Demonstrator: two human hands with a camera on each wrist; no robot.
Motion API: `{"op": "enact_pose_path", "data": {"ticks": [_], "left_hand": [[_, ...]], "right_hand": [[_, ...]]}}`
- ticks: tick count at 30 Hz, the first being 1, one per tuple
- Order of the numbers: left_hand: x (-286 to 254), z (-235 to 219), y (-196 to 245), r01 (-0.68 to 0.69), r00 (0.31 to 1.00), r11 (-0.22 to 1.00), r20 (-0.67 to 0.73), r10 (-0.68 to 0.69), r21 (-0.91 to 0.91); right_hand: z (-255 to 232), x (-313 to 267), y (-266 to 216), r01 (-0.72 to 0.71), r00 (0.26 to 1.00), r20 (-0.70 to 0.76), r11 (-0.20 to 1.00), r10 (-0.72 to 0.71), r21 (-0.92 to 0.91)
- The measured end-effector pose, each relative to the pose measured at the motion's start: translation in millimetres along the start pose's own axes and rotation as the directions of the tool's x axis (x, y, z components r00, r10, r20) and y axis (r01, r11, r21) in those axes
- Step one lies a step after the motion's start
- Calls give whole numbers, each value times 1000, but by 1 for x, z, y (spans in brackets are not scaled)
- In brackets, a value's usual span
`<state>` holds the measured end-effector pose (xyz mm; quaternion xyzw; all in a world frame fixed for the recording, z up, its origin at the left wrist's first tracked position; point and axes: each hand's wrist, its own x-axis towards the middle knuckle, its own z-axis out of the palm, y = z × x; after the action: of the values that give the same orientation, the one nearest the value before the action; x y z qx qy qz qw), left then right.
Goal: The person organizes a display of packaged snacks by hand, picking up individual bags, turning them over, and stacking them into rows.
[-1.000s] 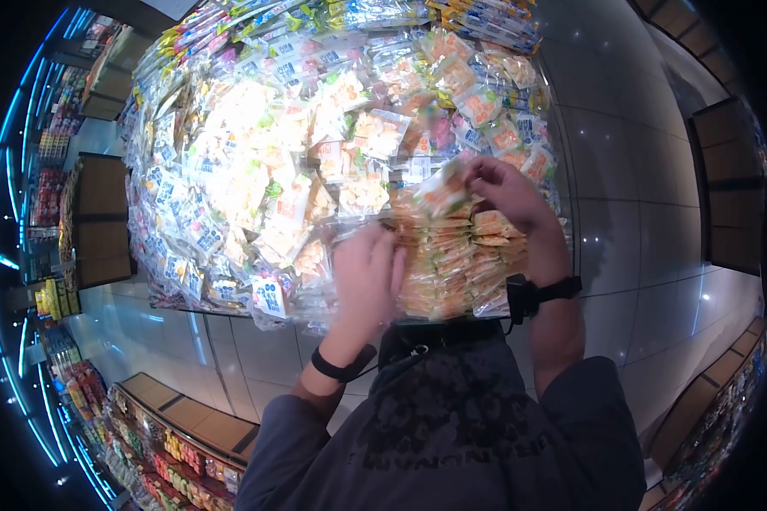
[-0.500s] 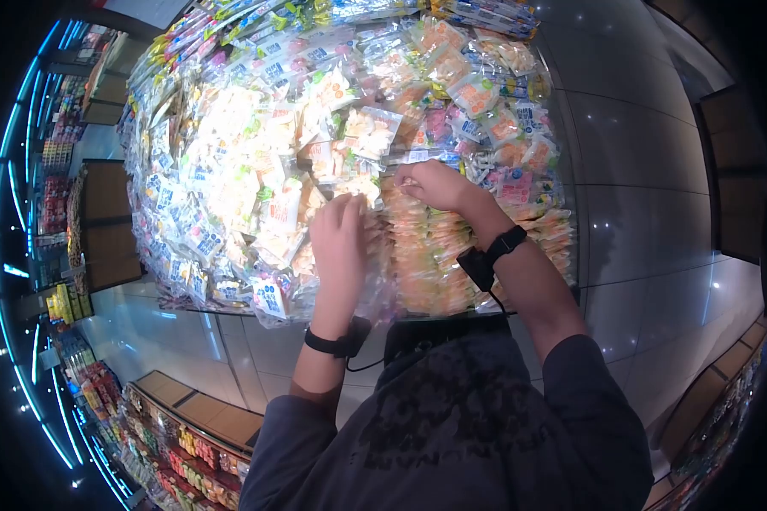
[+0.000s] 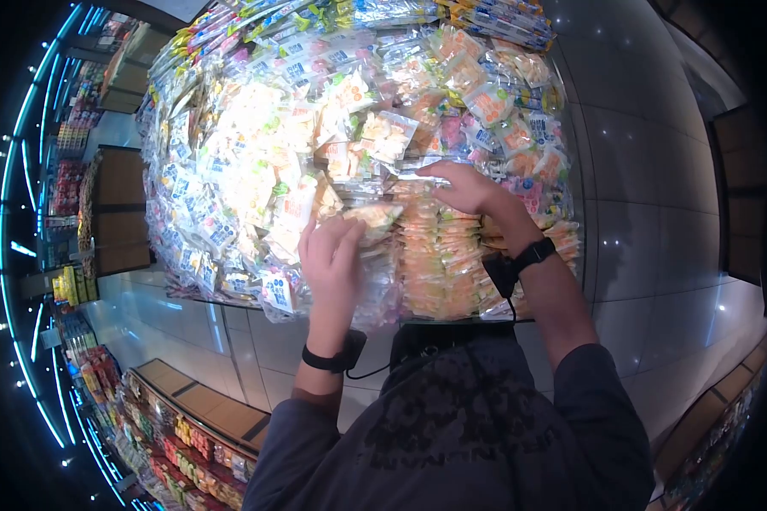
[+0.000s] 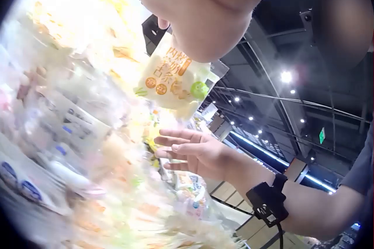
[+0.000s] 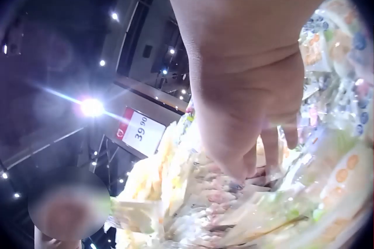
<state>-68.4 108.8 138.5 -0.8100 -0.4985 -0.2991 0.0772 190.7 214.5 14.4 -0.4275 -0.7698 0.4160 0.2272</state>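
Note:
In the head view my left hand (image 3: 331, 255) pinches a clear snack packet (image 3: 375, 215) at the left of the neat rows. The left wrist view shows this packet's face (image 4: 169, 79), with orange print and a green cartoon figure, partly covered by the hand. My right hand (image 3: 469, 187) is over the far end of the upright rows of packets (image 3: 435, 264), palm down, its fingers extended. Seen from the left wrist, those fingers (image 4: 181, 141) are spread and hold nothing. Loose packets lie beside and beyond both hands.
A big heap of loose snack packets (image 3: 256, 162) covers the display's left side, partly washed out by glare. Long colourful packs (image 3: 392, 13) line the far edge. A price sign (image 5: 142, 132) stands behind the heap. Tiled floor (image 3: 639, 230) runs along the right; stocked shelves (image 3: 187, 434) stand near left.
A second ago the right hand held a packet above the rows. It moved left, then its fingers straightened. The left hand shifted left and now holds a packet.

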Motion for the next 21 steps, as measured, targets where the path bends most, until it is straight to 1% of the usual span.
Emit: {"op": "enact_pose_path", "data": {"ticks": [1, 2, 3, 4, 6, 7, 8, 9, 10, 12, 13, 14, 15, 16, 17, 18, 20, 21], "left_hand": [[2, -4, 6, -23, 1000, 1000, -14, 23, 20], [5, -6, 13, -15, 1000, 1000, -14, 16, 21], [9, -7, 21, 18, 1000, 997, 17, -17, -71], [14, -6, 28, 50, 998, 985, 47, -43, -163], [24, 5, 41, 54, 999, 978, 16, -52, -200], [30, 10, 45, 101, 994, 974, 63, -90, -203], [36, 15, 48, 147, 986, 968, 113, -126, -204], [43, 21, 50, 157, 982, 959, 141, -126, -237], [50, 27, 52, 146, 983, 958, 143, -113, -247], [59, 40, 54, 141, 981, 948, 167, -95, -286], [59, 46, 52, 187, 968, 937, 219, -123, -296], [61, 49, 52, 175, 970, 939, 214, -113, -298], [63, 50, 52, 182, 976, 948, 163, -142, -263], [63, 51, 51, 194, 979, 954, 110, -173, -227], [58, 50, 45, 203, 974, 950, 145, -171, -236], [52, 47, 41, 197, 976, 952, 140, -167, -233], [37, 38, 36, 367, 905, 910, 303, -300, -195], [33, 32, 34, 388, 892, 898, 330, -309, -206]], "right_hand": [[-9, -5, -10, 3, 1000, 5, 1000, -3, -1], [-19, -13, -20, -29, 998, -59, 996, 34, 84], [-27, -21, -30, -58, 989, -122, 984, 79, 169], [-30, -29, -36, -58, 990, -120, 984, 79, 166], [-36, -46, -48, -112, 976, -139, 933, 169, 343], [-40, -53, -58, -113, 974, -147, 934, 171, 339], [-43, -57, -69, -18, 985, -153, 933, 78, 359], [-45, -59, -76, 76, 986, -163, 923, -15, 377], [-47, -59, -78, 73, 984, -176, 925, -6, 374], [-52, -56, -78, 40, 991, -131, 962, -5, 269], [-55, -53, -77, -57, 987, -133, 967, 92, 248], [-61, -49, -70, -52, 985, -145, 968, 90, 246], [-65, -44, -57, -214, 969, -87, 960, 232, 183], [-66, -41, -42, -367, 927, -36, 923, 373, 112], [-47, -40, -7, -257, 931, -156, 898, 329, 358], [-47, -37, -4, -249, 933, -161, 900, 322, 358], [-45, -29, -4, -269, 872, -303, 893, 385, 361], [-47, -23, -8, -333, 862, -280, 888, 423, 317]]}}
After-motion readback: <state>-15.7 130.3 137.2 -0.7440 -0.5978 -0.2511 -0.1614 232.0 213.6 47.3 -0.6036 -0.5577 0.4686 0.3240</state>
